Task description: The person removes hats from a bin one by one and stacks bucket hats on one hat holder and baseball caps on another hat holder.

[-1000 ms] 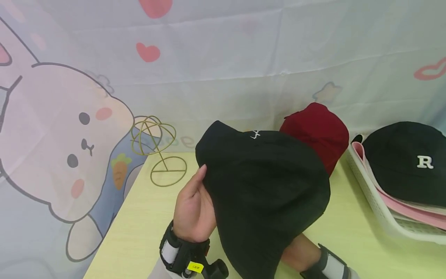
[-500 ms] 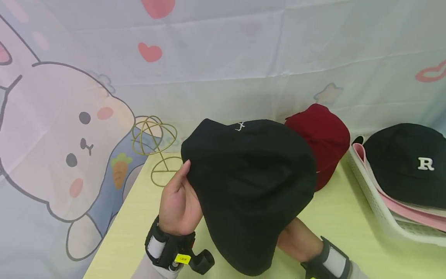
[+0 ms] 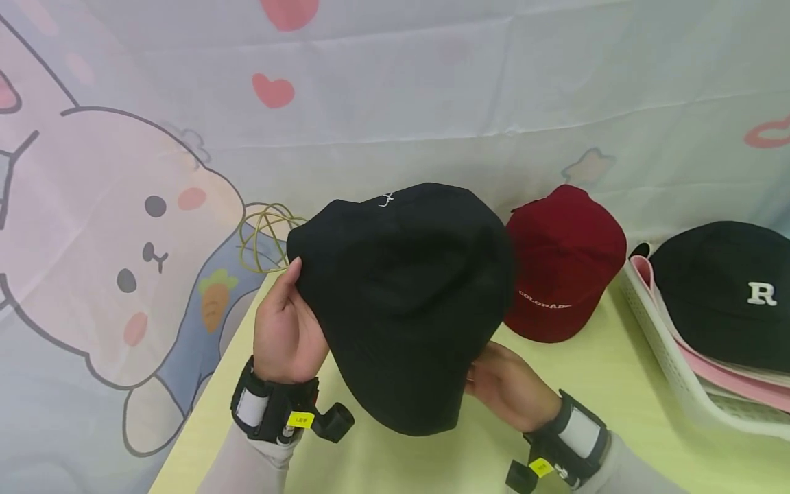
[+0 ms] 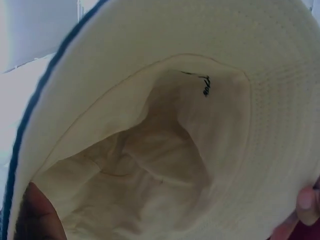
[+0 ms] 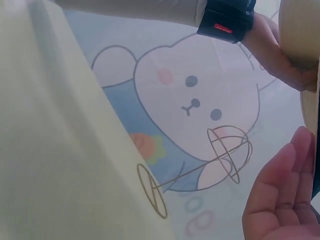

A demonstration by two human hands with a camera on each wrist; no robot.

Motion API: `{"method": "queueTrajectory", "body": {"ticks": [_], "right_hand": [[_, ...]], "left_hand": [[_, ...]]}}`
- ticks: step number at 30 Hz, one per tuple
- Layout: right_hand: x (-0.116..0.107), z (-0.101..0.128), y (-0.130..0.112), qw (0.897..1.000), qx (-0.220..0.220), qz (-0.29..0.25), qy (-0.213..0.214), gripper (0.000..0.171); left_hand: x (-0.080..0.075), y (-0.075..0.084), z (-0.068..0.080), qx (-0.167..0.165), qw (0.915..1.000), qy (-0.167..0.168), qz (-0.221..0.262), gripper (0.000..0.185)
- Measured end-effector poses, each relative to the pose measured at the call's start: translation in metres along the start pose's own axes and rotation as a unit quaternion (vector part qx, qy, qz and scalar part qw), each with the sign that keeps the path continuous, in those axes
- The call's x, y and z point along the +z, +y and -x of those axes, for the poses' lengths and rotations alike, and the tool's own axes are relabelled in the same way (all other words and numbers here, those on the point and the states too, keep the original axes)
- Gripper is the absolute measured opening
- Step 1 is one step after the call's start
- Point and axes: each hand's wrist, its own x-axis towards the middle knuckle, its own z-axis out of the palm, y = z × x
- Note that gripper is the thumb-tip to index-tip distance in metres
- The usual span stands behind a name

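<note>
A black bucket hat [image 3: 404, 295] with small white stitching is held up over the yellow table [image 3: 605, 384] by both hands. My left hand [image 3: 291, 291] grips its left brim, thumb on the outside. My right hand [image 3: 480, 369] pinches the lower right brim. The left wrist view looks into the hat's cream lining [image 4: 165, 150], with my thumb [image 4: 40, 215] at the bottom left. A gold wire hat stand [image 3: 265, 237] is just behind the hat, its base hidden; the right wrist view shows the whole hat stand [image 5: 200, 170] beside my palm [image 5: 280, 200].
A dark red cap [image 3: 564, 264] lettered COLORADO lies right of the held hat. At the far right a white basket [image 3: 663, 350] holds a black hat with an R [image 3: 728, 295] on top of pink ones. A cartoon rabbit cloth [image 3: 123, 240] hangs behind.
Both hands have carried the black hat left and upward toward the wire stand. It now covers the stand's base and has uncovered the red cap.
</note>
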Motion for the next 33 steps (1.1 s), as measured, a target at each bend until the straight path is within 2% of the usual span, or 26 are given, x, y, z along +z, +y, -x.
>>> {"method": "queueTrajectory", "body": {"ticks": [5, 9, 14, 20, 23, 25, 30, 33], "right_hand": [[0.0, -0.015, -0.009, 0.999, -0.01, 0.039, 0.007, 0.042], [0.0, -0.026, -0.02, 0.997, -0.014, 0.069, 0.01, 0.041], [-0.002, -0.04, -0.036, 0.996, -0.015, 0.09, 0.017, 0.042], [-0.001, -0.057, -0.051, 0.993, -0.007, 0.107, 0.051, 0.038], [0.003, -0.069, -0.055, 0.993, -0.009, 0.103, 0.06, 0.036], [0.007, -0.077, -0.057, 0.993, -0.009, 0.1, 0.063, 0.035], [0.014, -0.099, -0.061, 0.99, -0.007, 0.107, 0.092, 0.032], [0.017, -0.111, -0.065, 0.987, -0.009, 0.121, 0.107, 0.028]], "left_hand": [[-0.002, 0.01, -0.007, 0.006, 0.9988, 0.023, -0.043, 0.052], [-0.004, 0.018, -0.01, 0.008, 0.9985, 0.028, -0.046, 0.055], [-0.007, 0.027, -0.013, 0.022, 0.9986, 0.036, -0.032, 0.057], [-0.011, 0.039, -0.019, 0.049, 0.9971, 0.045, 0.036, 0.055], [-0.011, 0.045, -0.022, 0.069, 0.9917, 0.069, 0.085, 0.055], [-0.009, 0.05, -0.025, 0.083, 0.9877, 0.098, 0.09, 0.057], [-0.008, 0.062, -0.033, 0.107, 0.9815, 0.15, 0.051, 0.054], [-0.011, 0.069, -0.038, 0.116, 0.9806, 0.15, 0.051, 0.049]]}}
